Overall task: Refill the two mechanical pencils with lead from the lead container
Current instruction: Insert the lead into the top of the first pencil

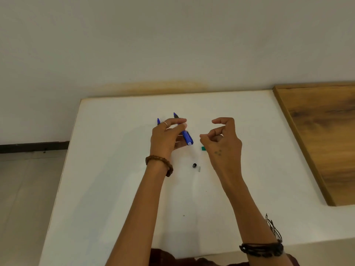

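Loading looks to be the step in hand: the left hand grips a blue plastic mechanical pencil over the white table, open end toward the right hand. Right fingers are pinched, whether on lead I cannot tell; a second blue pencil shows behind the left hand. Next, any lead must be fed into that open end, then the small black cap refitted.

A white table stands against a plain pale wall. A yellowish stain marks the wall just above the table's far edge. A wooden board lies at right. At left, grey floor meets a dark baseboard.

A plain indoor room: white table against a bare white wall, wooden board alongside.
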